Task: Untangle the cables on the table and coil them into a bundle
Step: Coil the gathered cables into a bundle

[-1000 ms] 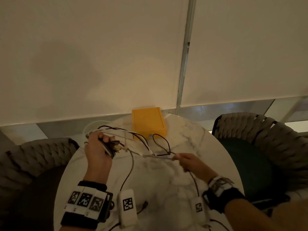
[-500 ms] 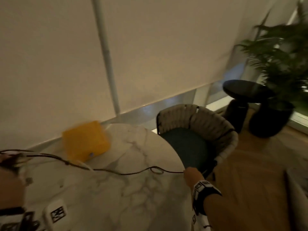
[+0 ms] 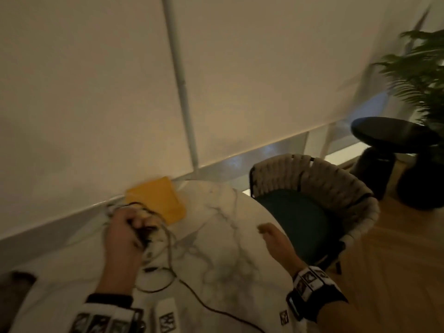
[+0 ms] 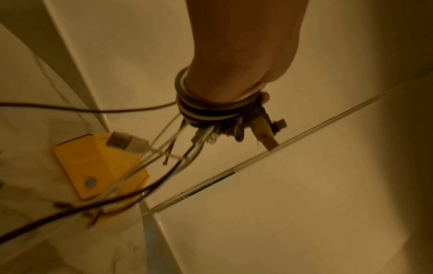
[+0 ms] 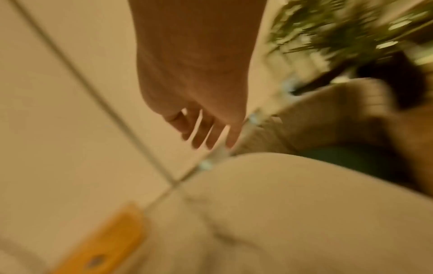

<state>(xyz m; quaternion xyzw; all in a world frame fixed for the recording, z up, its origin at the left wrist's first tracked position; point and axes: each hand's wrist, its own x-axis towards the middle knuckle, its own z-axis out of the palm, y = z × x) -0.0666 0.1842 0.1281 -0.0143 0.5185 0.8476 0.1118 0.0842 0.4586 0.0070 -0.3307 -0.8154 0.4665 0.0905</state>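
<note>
My left hand [image 3: 125,234] [image 4: 234,87] grips a bundle of black and white cables [image 3: 146,233] [image 4: 206,111] above the round marble table [image 3: 228,260]. Coils wrap around the hand, and plug ends stick out past the fingers. A white USB plug [image 4: 126,143] dangles below the bundle. One loose dark cable [image 3: 192,294] trails from the bundle across the table toward me. My right hand [image 3: 271,233] [image 5: 206,133] hovers over the table's right side with its fingers spread and straight, holding nothing.
A yellow box [image 3: 158,200] [image 4: 93,166] [image 5: 100,244] lies at the table's far edge by the wall. A woven chair with a green seat [image 3: 312,207] stands right of the table. A dark side table [image 3: 389,135] and a potted plant [image 3: 422,68] stand further right.
My right hand has let go of the dark cable it was pulling taut to the right and moved back over the table. The freed cable now lies slack on the marble.
</note>
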